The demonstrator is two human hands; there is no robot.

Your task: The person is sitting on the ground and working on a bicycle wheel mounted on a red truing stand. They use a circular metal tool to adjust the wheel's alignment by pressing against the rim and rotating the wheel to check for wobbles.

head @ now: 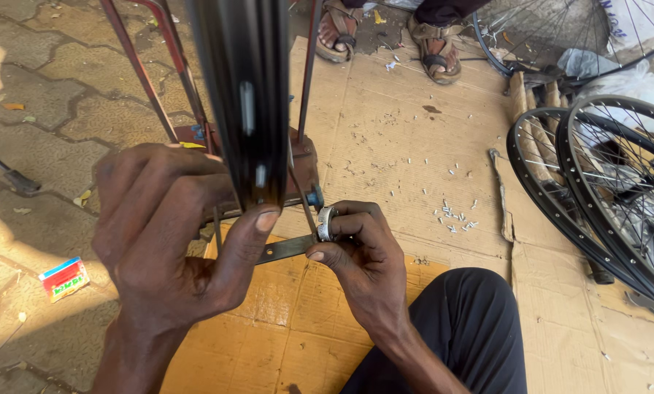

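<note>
A black bicycle wheel rim (pixel 247 95) stands upright in a reddish metal stand (pixel 195 131), seen edge-on in the centre. My left hand (pixel 170 233) grips the rim from the left, its thumb pressed on the rim's lower edge. My right hand (pixel 363 255) pinches a small round silver tool (pixel 327 222) against a thin spoke (pixel 303 201) just below the rim. A flat metal bar (pixel 287 249) of the stand passes between my two hands.
Flattened cardboard (pixel 414 146) covers the ground, with small silver spoke nipples (pixel 455 217) scattered on it. Spoked wheels (pixel 604 175) lie at the right. Another person's sandalled feet (pixel 385 36) are at the top. A small red packet (pixel 64 279) lies on the paving at the left. My dark-trousered knee (pixel 473 321) is at the lower right.
</note>
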